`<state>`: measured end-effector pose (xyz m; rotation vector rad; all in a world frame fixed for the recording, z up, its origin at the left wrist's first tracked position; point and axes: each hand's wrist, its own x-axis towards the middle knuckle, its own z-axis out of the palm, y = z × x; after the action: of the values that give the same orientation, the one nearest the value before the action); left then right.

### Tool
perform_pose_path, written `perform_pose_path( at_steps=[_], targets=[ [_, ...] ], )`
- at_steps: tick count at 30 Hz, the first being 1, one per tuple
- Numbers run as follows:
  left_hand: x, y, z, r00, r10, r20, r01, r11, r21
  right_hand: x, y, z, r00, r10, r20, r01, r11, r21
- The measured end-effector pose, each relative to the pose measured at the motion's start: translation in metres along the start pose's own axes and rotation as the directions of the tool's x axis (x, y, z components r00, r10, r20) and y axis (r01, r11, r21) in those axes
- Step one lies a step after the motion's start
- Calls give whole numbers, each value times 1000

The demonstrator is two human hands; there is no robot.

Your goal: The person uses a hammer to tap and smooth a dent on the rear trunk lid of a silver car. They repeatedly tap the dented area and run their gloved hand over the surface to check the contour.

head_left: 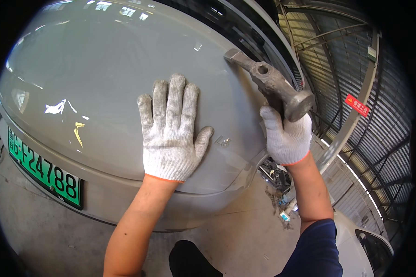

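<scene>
My left hand (170, 138), in a white knitted glove with greyed fingertips, lies flat on the glossy grey rear panel (97, 87) of a car, fingers stretched out and thumb to the side. A small chrome badge (223, 141) sits on the panel just right of that thumb. My right hand (286, 138), gloved the same way, is closed around the handle of a metal hammer (272, 83). The hammer's worn head is raised over the panel's right edge, one end flat and wedge-like, the other a round face. Its handle is mostly hidden behind the head and glove.
A green licence plate (41, 168) is fixed below the panel at left. Dark scraps (275, 173) lie on the concrete floor (235, 235) at right. Another light car (356, 235) stands at lower right, and a post with a red sign (357, 105) rises behind.
</scene>
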<state>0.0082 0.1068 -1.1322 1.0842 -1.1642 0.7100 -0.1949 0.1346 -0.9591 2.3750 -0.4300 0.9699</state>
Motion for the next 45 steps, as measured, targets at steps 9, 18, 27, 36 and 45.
perform_pose_path(
  at_steps=[9,18,27,36,45],
  targets=[
    [28,9,-1,998,60,-10,-58,991,124,-176,-27,15,784,564,260,-506,335,795],
    [100,31,3,940,341,18,-329,889,318,-352,-163,107,513,234,826,-780,-275,562],
    [85,33,-18,903,380,200,-428,831,356,-421,-190,156,378,-550,744,-695,-700,-165],
    [87,23,-38,979,174,103,-202,872,445,-471,-221,204,44,-684,728,-873,-381,-305],
    [47,59,-18,921,277,274,-367,854,369,-466,-222,192,40,-642,766,-873,-395,-286]
  ],
)
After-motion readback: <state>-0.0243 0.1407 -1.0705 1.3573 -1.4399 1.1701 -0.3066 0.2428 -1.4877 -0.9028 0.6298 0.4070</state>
